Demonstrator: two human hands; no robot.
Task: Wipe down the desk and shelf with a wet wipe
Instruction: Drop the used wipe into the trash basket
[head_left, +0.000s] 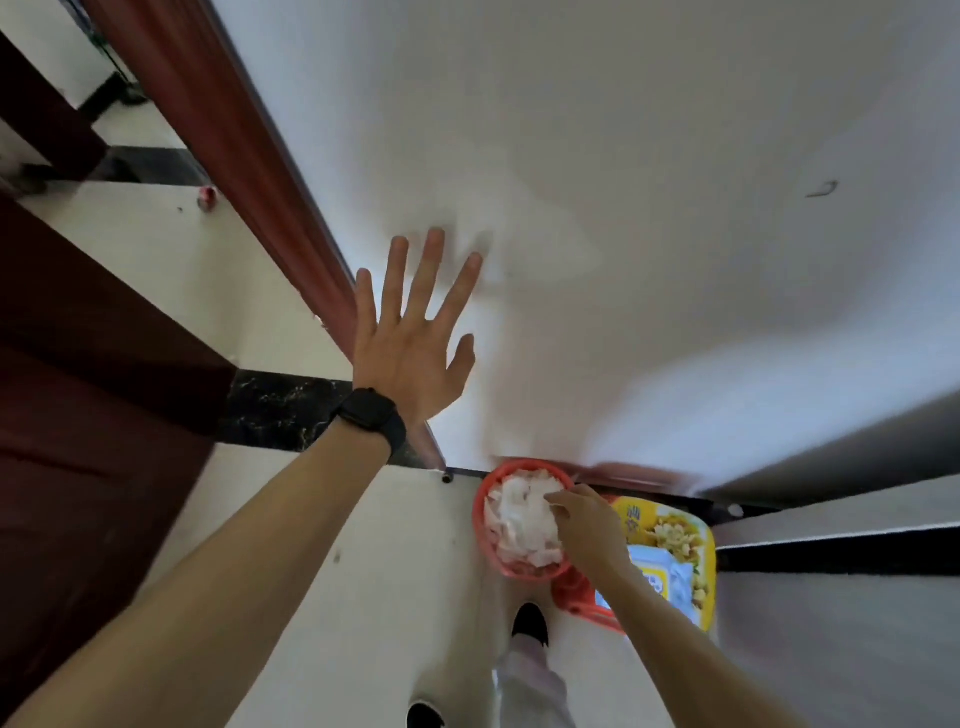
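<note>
Although the desk and shelf cannot be identified in this view, the wet wipe (540, 496) is located: a white piece at the top of the heap (519, 540) filling the red bin (479, 525). The right hand (592, 525) reaches over the bin's far-right rim, fingertips drawn together in a pinch on that piece. The left hand (405, 353), up and left of the bin, is spread wide and flat against the white wall (675, 208), a black watch (370, 413) on its wrist.

Risks, as judged:
- The heap stands level with the rim. Pressing a wipe in, or lifting one out, could tip neighbouring pieces onto the floor (405, 545).
- The bin looks light, and a snagged pull could drag or tilt it.
- The view is motion-blurred, which suggests a leaning posture. The wall hand is the only brace, and a damp palm could slide.

Edges and room:
- The wall base runs just behind the bin.
- A yellow pack (670, 535) lies just right of the bin, partly under the forearm.
- A shoe (530, 621) stands just below it.
- Left of the bin is open floor, running to a black threshold strip (275, 410) and a dark red door frame (234, 156).
</note>
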